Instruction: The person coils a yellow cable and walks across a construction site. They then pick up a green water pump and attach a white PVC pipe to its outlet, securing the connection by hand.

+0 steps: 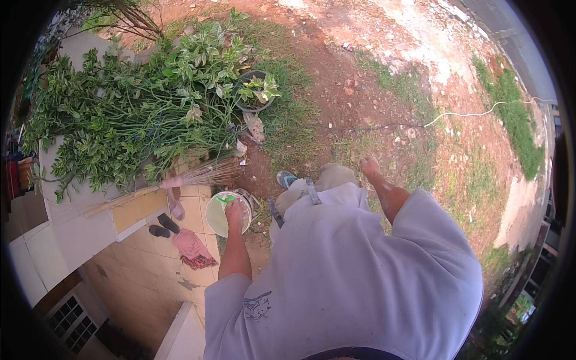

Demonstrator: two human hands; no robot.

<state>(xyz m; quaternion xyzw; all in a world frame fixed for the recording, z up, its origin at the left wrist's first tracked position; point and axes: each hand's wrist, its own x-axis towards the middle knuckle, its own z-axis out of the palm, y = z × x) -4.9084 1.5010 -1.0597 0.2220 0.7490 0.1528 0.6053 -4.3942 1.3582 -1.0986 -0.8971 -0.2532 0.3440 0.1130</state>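
Observation:
My left hand (235, 211) is over the white bucket (211, 217) beside my left leg. Its fingers close at a bright green object (225, 198) at the bucket's far side; the object's exact kind is too small to make out. Pale contents or the bucket's bare inner wall show below the hand. Out to my right, away from my body, hangs my right hand (369, 165) over the dirt and grass. Its fingers look curled in, and nothing shows in them.
Leafy green plants (150, 102) spread over a low wall at the left, with a potted plant (255, 90) at their end. A stick broom (198, 175) lies below them. Dark slippers (165, 225) and a pink cloth (193, 247) lie on the tiles. A white cord (462, 114) crosses the ground.

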